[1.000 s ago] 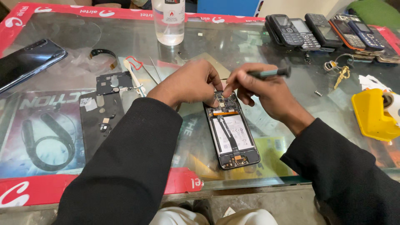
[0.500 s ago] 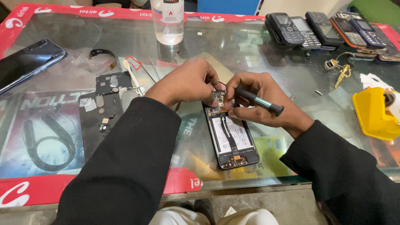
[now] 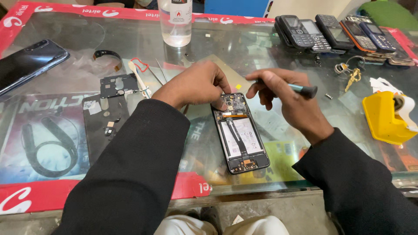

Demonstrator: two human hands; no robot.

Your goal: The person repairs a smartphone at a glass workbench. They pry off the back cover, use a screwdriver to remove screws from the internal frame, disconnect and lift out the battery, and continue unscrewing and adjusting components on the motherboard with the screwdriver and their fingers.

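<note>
An opened phone (image 3: 240,134), its back removed, is seen lying on the glass table (image 3: 143,43) near the middle, close to the near edge. Its far end is pressed by the curled fingers of the left hand (image 3: 196,85), while a dark screwdriver (image 3: 300,89) is gripped in the closed right hand (image 3: 285,98) just right of it. A red border strip with white markings is laid along the far and near edges. One clear bottle (image 3: 175,21) with a white label is stood at the far side. One yellow tape dispenser (image 3: 385,117) is placed at the right. Open glass is left between bottle and keypad phones (image 3: 331,32).
</note>
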